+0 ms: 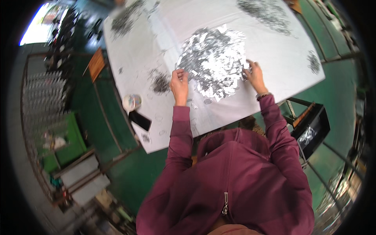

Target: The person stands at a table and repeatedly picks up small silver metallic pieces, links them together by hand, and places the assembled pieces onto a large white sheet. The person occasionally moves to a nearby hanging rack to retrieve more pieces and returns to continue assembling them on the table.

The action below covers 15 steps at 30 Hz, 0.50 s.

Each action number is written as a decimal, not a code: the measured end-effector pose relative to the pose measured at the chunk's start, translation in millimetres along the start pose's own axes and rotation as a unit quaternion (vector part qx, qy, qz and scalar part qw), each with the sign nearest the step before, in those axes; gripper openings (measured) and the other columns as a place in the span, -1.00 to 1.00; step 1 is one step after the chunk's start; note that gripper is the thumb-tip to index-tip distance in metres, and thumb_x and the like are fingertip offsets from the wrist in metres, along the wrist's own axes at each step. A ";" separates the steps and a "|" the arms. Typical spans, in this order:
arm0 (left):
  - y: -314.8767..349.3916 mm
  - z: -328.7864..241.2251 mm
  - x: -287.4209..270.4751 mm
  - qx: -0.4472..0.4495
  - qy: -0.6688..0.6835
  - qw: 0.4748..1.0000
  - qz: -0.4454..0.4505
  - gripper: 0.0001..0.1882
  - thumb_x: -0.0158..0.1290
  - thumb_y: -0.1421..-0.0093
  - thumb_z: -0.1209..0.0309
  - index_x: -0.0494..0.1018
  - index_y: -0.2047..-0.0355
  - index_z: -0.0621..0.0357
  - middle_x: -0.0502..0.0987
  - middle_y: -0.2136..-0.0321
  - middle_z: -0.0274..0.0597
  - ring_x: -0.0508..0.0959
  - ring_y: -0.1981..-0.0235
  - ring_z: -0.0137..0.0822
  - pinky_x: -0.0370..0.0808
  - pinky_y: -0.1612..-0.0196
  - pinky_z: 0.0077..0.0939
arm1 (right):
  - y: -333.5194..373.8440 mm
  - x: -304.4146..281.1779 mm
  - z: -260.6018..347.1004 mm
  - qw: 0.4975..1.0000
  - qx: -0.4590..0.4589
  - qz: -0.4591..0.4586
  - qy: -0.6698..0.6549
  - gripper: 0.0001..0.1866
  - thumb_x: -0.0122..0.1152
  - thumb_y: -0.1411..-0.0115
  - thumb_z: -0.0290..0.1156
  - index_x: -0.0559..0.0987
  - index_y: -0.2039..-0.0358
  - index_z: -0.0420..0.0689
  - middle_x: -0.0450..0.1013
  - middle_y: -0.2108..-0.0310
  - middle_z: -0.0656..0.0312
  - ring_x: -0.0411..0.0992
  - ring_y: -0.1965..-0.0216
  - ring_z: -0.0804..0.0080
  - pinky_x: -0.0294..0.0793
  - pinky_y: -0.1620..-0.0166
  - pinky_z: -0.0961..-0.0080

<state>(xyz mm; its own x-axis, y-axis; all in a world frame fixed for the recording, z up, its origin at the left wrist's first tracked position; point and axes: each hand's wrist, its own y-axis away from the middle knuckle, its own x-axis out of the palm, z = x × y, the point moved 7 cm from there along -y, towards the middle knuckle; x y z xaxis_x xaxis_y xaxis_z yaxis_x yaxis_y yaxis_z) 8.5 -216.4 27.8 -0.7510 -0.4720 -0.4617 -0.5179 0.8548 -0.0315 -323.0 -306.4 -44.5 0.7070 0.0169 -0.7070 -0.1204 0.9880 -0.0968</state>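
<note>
A broad heap of small, shiny silver metal strips (219, 58) covers the middle of the white table (223, 113). My left hand (179, 85) is at the heap's left edge, its fingers closed together; anything between them is too small to make out. At the right edge my right hand (256, 76) reaches in with bent fingers drawn together by the strips. Whether a single piece is pinched there cannot be made out. Just left of my left hand lies a small pile of dark, thin pieces (160, 83).
A white cup (132, 102) and a black phone (140, 120) sit by the table's left edge. More dark thin pieces (266, 15) lie at the far right, others (127, 21) far left. A black bin (313, 129) with shiny pieces stands right, below table height.
</note>
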 end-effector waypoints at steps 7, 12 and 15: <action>34.5 49.9 -43.9 -0.136 -0.132 0.982 0.025 -0.84 0.08 -0.10 0.50 0.56 0.31 0.31 0.59 0.52 -0.12 0.57 0.57 -0.43 0.54 0.51 -0.57 | -36.1 23.7 5.0 0.996 -0.041 0.074 -0.020 -0.73 0.25 -0.01 -0.48 0.55 0.23 -0.24 0.43 0.31 -0.03 0.42 0.25 0.06 0.41 0.17 0.30; 64.4 62.0 -3.6 -0.132 -0.127 0.982 0.037 -0.79 0.14 -0.01 0.57 0.55 0.28 0.27 0.57 0.47 -0.09 0.57 0.50 -0.34 0.53 0.41 -0.50 | -35.7 18.2 4.1 0.986 -0.032 0.154 -0.055 -0.88 0.23 0.01 -0.57 0.56 0.42 -0.33 0.48 0.51 0.01 0.47 0.52 0.23 0.44 0.38 0.39; 69.0 57.5 19.0 -0.009 -0.164 0.986 0.032 -0.69 0.20 0.08 0.59 0.55 0.24 0.20 0.51 0.38 -0.05 0.54 0.39 -0.15 0.48 0.28 -0.38 | -24.7 19.2 -12.6 0.968 0.034 0.231 -0.087 -0.88 0.21 -0.02 -0.56 0.58 0.39 -0.32 0.51 0.55 0.08 0.46 0.55 0.40 0.44 0.43 0.47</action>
<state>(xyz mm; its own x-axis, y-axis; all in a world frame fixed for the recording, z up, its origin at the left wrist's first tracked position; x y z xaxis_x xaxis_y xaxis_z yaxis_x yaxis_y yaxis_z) -18.0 -154.0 -34.1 -0.6104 -0.3200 -0.7246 -0.4837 0.8750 0.0210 -315.2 -332.4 -64.5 0.6959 0.4795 -0.5346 -0.4101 0.8765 0.2522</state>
